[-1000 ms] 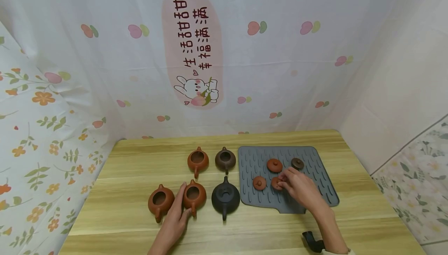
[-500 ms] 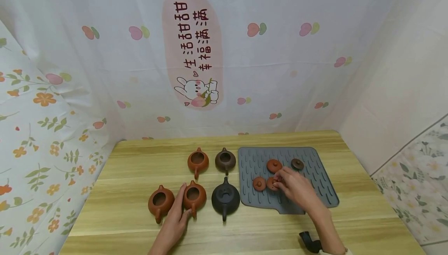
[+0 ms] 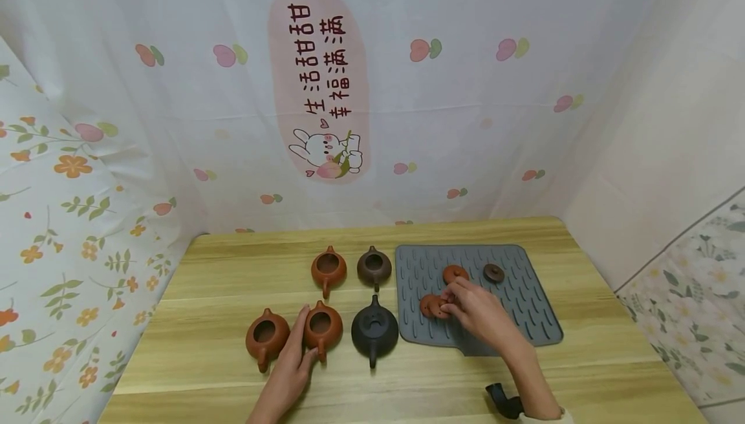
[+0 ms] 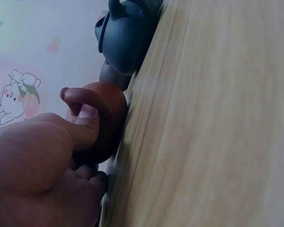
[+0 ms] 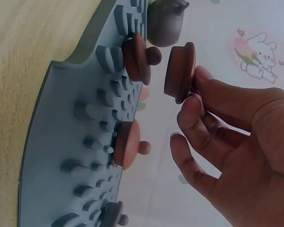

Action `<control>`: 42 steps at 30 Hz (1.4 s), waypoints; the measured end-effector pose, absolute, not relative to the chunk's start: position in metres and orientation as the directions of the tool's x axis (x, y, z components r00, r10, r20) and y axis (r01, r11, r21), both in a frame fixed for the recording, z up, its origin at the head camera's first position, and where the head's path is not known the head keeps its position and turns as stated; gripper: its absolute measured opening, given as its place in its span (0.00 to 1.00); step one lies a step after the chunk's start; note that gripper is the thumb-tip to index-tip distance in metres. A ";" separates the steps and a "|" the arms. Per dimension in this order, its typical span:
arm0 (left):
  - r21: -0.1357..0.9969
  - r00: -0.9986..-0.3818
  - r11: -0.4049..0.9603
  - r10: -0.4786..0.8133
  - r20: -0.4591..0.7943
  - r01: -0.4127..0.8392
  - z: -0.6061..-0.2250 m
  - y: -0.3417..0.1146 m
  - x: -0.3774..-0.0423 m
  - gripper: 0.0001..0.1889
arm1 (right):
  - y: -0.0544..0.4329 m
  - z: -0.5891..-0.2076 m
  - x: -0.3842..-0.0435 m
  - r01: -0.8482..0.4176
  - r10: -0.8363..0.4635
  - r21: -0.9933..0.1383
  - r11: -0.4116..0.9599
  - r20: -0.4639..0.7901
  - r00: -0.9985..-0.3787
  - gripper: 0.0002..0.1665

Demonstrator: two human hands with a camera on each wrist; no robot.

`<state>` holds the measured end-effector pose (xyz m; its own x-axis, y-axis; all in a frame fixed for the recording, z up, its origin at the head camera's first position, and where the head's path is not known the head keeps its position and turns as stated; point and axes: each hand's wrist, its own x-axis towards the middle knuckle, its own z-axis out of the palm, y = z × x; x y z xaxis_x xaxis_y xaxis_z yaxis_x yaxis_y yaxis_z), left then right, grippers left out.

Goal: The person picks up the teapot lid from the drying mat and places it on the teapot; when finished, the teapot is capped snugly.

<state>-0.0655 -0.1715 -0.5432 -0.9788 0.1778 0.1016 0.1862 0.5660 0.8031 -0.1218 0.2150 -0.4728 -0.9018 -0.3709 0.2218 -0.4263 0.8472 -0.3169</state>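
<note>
My left hand holds a reddish-brown lidless teapot at its left side on the table. In the left wrist view the thumb presses by the handle, and the other fingers are partly hidden behind the pot. Thumb and fingers of my right hand pinch a reddish-brown teapot lid by its knob, which they hide. That lid is raised over the grey mat, overlapping a similar lid in the head view. Behind them lie an orange-red lid and a dark brown lid.
A black teapot stands between the held pot and the mat. Another reddish teapot is just left of my left hand. Behind stand an orange-red teapot and a dark brown one, both without lids. A patterned curtain hangs behind the table.
My right hand has carried the pinched lid leftward over the mat, from beside the neighbouring lid to overlapping it in view. The left hand keeps its place on the teapot.
</note>
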 end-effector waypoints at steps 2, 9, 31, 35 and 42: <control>0.804 -0.979 0.565 0.177 0.098 0.183 -0.543 -0.171 -0.065 0.43 | 0.214 -0.472 -0.122 -0.422 -0.369 -0.322 0.848 0.214 -0.904 0.08; 0.813 -0.981 0.558 0.174 0.082 0.167 -0.542 -0.172 -0.065 0.43 | 0.210 -0.471 -0.122 -0.430 -0.375 -0.312 0.847 0.223 -0.900 0.08; 0.806 -0.978 0.561 0.178 0.105 0.188 -0.543 -0.172 -0.065 0.43 | 0.181 -0.466 -0.126 -0.500 -0.444 -0.275 0.821 0.241 -0.863 0.07; 0.794 -0.978 0.574 0.166 0.128 0.201 -0.544 -0.172 -0.064 0.43 | 0.175 -0.464 -0.126 -0.530 -0.471 -0.267 0.805 0.257 -0.844 0.06; 0.792 -0.975 0.571 0.179 0.134 0.214 -0.545 -0.171 -0.065 0.43 | 0.166 -0.462 -0.127 -0.578 -0.516 -0.267 0.771 0.270 -0.813 0.06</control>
